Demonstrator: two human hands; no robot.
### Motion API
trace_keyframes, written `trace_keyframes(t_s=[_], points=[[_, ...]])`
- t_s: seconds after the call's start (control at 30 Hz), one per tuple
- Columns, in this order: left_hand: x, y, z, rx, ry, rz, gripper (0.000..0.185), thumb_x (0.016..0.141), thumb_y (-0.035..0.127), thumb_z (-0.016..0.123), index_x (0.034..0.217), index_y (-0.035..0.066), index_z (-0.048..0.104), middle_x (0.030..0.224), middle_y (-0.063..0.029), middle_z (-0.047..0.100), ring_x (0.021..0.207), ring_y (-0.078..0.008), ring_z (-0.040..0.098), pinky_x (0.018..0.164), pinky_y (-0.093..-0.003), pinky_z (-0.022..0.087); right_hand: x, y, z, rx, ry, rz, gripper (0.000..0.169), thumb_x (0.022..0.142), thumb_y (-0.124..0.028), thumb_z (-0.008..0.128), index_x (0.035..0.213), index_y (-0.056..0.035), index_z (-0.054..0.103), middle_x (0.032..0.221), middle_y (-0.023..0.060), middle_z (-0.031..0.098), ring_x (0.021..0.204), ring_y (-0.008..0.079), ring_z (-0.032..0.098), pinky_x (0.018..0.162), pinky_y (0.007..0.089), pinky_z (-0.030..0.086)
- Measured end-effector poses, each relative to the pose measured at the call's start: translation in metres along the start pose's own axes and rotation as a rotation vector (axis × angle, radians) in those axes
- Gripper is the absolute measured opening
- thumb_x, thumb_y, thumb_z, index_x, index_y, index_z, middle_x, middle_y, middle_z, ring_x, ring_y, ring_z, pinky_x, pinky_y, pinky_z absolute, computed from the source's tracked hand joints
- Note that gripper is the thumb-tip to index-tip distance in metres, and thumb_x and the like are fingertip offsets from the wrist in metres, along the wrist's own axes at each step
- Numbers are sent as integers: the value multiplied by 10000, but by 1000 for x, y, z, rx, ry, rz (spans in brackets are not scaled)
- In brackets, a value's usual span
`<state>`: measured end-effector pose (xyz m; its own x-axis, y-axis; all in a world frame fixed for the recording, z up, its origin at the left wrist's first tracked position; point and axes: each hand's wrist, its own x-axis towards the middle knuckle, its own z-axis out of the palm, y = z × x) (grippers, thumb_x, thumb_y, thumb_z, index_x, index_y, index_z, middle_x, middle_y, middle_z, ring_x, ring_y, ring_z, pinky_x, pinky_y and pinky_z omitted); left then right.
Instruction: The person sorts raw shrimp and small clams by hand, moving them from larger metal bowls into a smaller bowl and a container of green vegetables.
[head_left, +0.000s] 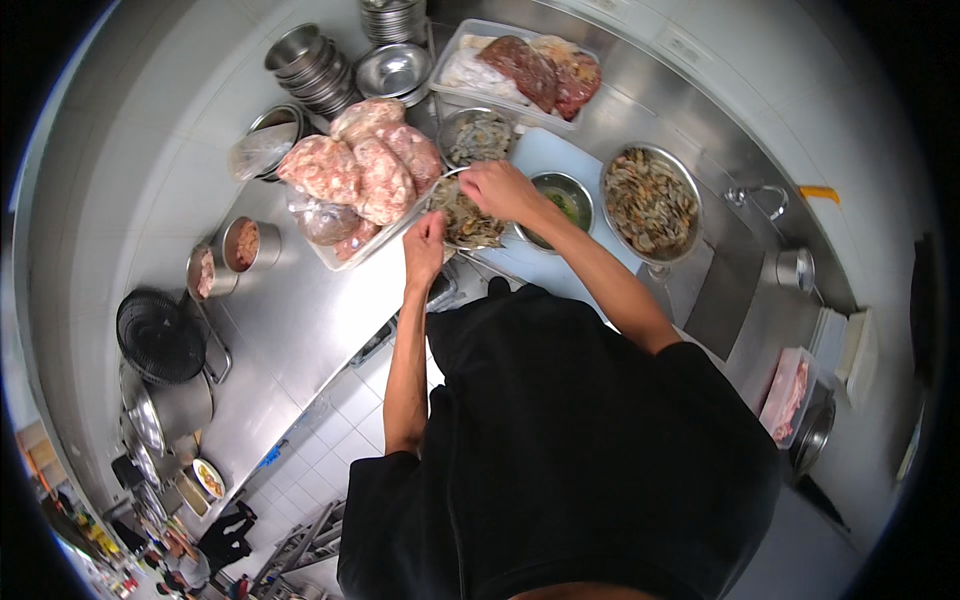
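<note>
My right hand (491, 189) is closed at the upper right rim of a metal bowl of shrimp shells and heads (471, 221); whether something small is between its fingers is too small to tell. At the bowl's left side my left hand (425, 246) has its fingers curled, their tips hidden. Behind the bowl stands a bowl of peeled grey shrimp (482, 137). A metal bowl with liquid and green bits (564, 202) rests on a light blue cutting board (544, 154), right of my right hand. Farther right is a large bowl of unpeeled shrimp (649, 201).
A tray of bagged minced meat (360, 169) stands left of the hands. A plastic tub of meat (540, 71) is at the back. Stacked metal bowls (307, 67), two meat pots (251, 244) and a black fan (161, 335) line the left. A tap (757, 199) is right. People (191, 562) are far lower left.
</note>
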<state>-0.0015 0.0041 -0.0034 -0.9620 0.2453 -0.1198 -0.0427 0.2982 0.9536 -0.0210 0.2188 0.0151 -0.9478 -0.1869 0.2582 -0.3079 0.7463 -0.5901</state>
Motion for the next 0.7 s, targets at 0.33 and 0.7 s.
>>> trace_keyframes(t_s=[0.33, 0.7], points=[[1, 18, 20, 632, 250, 351, 349, 968, 238, 677, 1190, -23, 612, 1150, -259, 578, 1019, -450, 587, 845, -514, 476, -37, 14, -58, -350, -480, 409, 526, 908, -380, 685, 1280, -27, 563, 1252, 232, 610, 1112, 408, 651, 900, 476, 558], [11, 16, 116, 695, -354, 813, 262, 856, -8, 569, 1102, -35, 656, 1191, -226, 608, 1137, -405, 575, 1018, -491, 452, -121, 84, 43, -333, -241, 705, 339, 919, -121, 593, 1251, -108, 523, 1254, 231, 480, 976, 432, 691, 814, 533, 578]])
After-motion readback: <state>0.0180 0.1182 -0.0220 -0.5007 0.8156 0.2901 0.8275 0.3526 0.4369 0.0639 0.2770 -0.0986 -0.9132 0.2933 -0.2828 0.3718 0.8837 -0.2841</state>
